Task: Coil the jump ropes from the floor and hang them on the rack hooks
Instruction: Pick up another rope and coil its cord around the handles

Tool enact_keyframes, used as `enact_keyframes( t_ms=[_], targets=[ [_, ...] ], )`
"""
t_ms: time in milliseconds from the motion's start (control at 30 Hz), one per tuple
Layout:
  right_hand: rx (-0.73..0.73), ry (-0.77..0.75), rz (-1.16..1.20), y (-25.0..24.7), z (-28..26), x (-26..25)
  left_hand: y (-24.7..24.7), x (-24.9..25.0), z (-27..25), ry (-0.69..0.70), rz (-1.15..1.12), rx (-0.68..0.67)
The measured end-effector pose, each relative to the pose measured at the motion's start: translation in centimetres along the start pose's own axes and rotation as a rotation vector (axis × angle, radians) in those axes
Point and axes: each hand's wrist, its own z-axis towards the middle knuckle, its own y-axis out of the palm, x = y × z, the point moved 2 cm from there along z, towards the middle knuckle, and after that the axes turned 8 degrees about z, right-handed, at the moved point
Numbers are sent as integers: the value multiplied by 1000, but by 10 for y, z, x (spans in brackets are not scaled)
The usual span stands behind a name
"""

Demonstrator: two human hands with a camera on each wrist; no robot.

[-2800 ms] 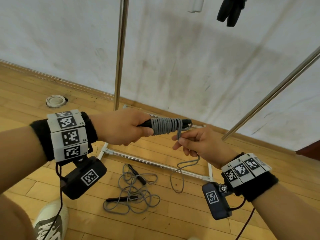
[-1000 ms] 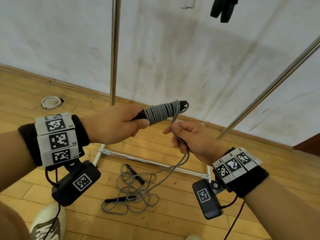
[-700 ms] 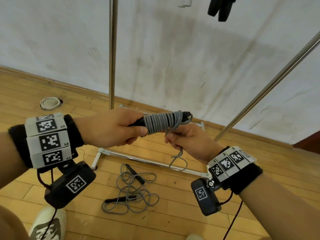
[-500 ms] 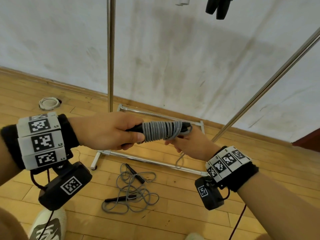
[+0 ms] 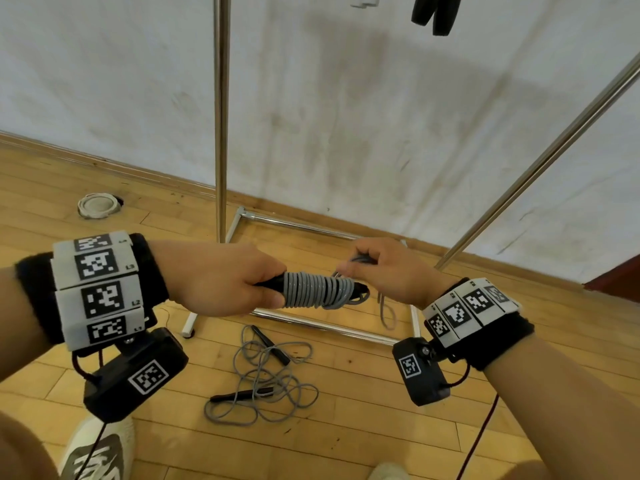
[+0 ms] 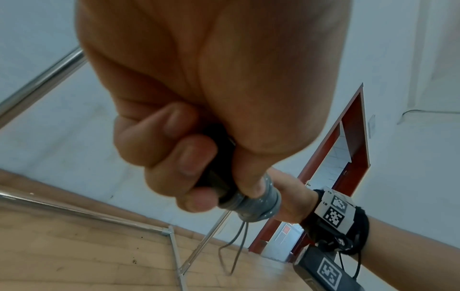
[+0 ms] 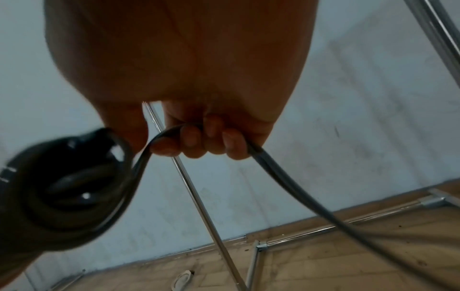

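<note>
- The grey jump rope (image 5: pixel 317 290) is wound in tight turns round its black handles, held level in front of the person between the two hands.
- The left hand (image 5: pixel 221 277) is closed in a fist round the bare end of the handles; the left wrist view shows the fingers (image 6: pixel 184 157) curled fully round them, thumb against the first turns.
- The right hand (image 5: pixel 384 271), just off the free end of the bundle, pinches the cord; from the right wrist view the fingers (image 7: pixel 211 143) are curled over a bend of it, with the loose tail (image 5: pixel 386 311) hanging below that hand.
- My reading is that the last turns are being laid. To do it well, keep the cord taut from the right hand, lay each turn hard against the one before, and hold the bundle still with the left.
- The short tail wants tucking under a turn, or the coil may spring loose.
- A second rope (image 5: pixel 266 379) lies tangled on the floor below both hands, not yet coiled.
- The rack (image 5: pixel 220 116) stands beyond the hands, its base bars (image 5: pixel 311 323) on the floor beneath them; dark handles (image 5: pixel 434 15) hang above, near the top edge.
</note>
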Motion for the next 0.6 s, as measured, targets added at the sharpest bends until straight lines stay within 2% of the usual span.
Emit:
enact_keyframes(
  t_ms=[233, 367, 500, 600],
  targets=[
    [68, 65, 163, -3, -5, -22, 0, -1, 8, -97, 146, 78],
    [26, 83, 342, -9, -11, -27, -4, -2, 10, -146, 203, 196],
    [-60, 25, 369, -5, -18, -30, -8, -6, 11, -189, 190, 323],
    [13, 19, 432, 8, -17, -29, -14, -7, 12, -214, 149, 445]
  ],
)
